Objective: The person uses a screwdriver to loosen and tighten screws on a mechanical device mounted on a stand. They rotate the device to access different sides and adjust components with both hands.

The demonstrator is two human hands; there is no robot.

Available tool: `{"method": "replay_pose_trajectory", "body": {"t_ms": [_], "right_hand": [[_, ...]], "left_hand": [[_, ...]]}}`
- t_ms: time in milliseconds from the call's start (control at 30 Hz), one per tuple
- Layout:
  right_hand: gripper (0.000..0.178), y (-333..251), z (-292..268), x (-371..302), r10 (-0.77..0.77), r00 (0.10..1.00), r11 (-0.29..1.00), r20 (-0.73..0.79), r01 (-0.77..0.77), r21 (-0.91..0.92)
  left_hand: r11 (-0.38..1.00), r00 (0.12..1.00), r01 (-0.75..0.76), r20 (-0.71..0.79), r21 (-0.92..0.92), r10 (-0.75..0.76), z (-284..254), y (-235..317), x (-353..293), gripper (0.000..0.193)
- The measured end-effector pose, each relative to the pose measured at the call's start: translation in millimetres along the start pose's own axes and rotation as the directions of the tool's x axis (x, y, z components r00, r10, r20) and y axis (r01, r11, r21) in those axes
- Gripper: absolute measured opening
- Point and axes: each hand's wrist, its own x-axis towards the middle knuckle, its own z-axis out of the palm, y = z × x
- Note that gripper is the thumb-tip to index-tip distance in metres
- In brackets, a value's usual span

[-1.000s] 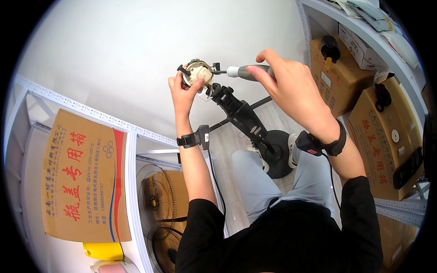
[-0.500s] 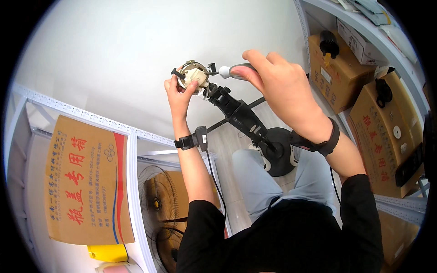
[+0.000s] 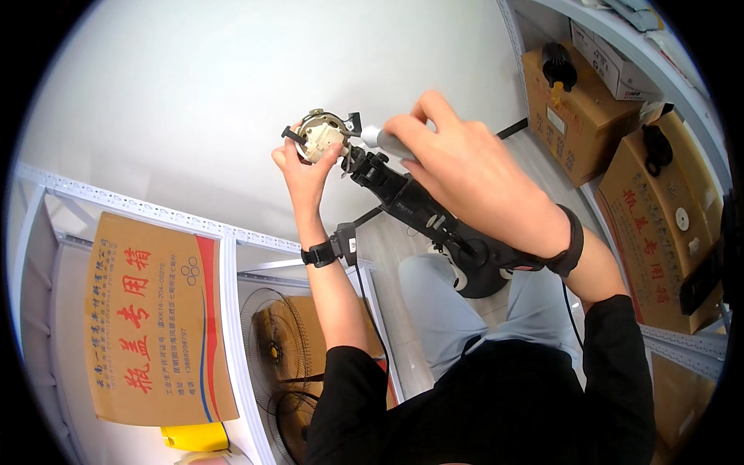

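A fan motor (image 3: 318, 145) with a cream gearbox housing and a black knob sits at the top of a black stand (image 3: 399, 195). My left hand (image 3: 304, 175) is closed round the motor's near left side, thumb on the cream housing. My right hand (image 3: 473, 167) grips a screwdriver (image 3: 377, 139) with a grey and white handle. The handle points left toward the motor's right side. Its tip is hard to make out against the motor parts, so I cannot tell whether it touches a screw.
The stand's round black base (image 3: 484, 285) rests on the floor between my feet. Left, a shelf frame (image 3: 139, 195) holds a cardboard box (image 3: 159, 318); wire fan guards (image 3: 273, 349) stand beside it. Right-hand shelves carry more boxes (image 3: 659, 232) with black parts on top. A white wall (image 3: 232, 85) lies ahead.
My right hand has shifted slightly down and turned, so the screwdriver handle slants down to the right more than before. My left hand keeps its hold on the motor.
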Motion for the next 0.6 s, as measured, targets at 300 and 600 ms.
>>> {"method": "replay_pose_trajectory", "body": {"t_ms": [300,600], "right_hand": [[0.032,2,3,0,-0.058,0.996,0.99,-0.071,0.066,0.126],[0.025,4,7,4,-0.001,0.997,1.0,-0.08,0.003,0.028]], "left_hand": [[0.998,0.999,-0.009,-0.049,-0.065,0.006,7,-6,0,0.076],[0.993,0.999,-0.007,-0.05,-0.121,0.001,7,-10,-1,0.074]]}}
